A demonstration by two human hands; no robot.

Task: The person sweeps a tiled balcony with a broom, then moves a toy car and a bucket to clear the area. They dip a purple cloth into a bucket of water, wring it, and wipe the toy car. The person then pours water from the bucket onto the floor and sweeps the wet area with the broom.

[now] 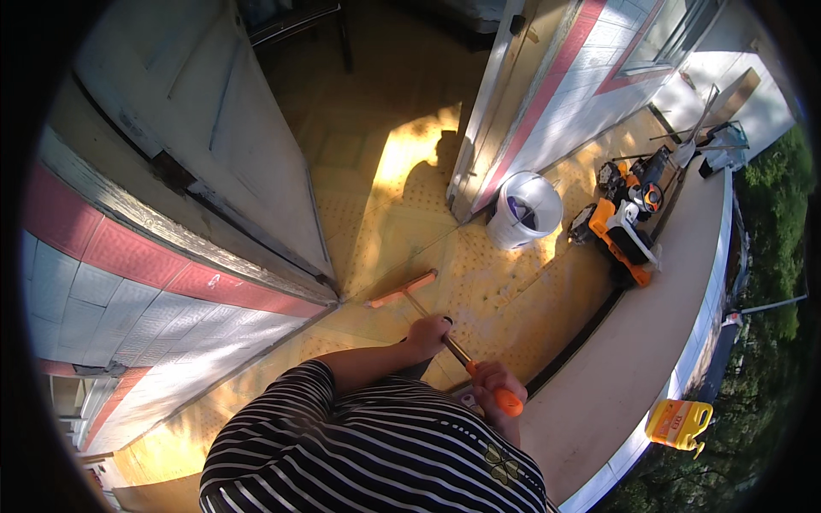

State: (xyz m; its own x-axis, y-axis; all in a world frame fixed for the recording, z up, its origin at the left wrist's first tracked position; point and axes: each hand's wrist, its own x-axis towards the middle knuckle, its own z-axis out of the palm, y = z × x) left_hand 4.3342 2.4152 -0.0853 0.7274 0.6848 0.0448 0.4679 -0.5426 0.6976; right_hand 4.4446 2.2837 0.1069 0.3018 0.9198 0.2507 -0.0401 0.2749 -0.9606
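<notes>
A long-handled mop or squeegee with an orange head reaches from the person's body down to the yellow patterned floor, its head near the open doorway. My left hand grips the handle partway along, on the side nearer the head. At the orange grip of the upper end, my right hand is closed round the handle, with the rounded orange tip sticking out past it. The exact kind of head cannot be told.
A white bucket with something purple inside stands beside the door frame. Beyond it is an orange and black ride-on toy. An open white door stands left. A yellow jug sits on the low wall's ledge at right.
</notes>
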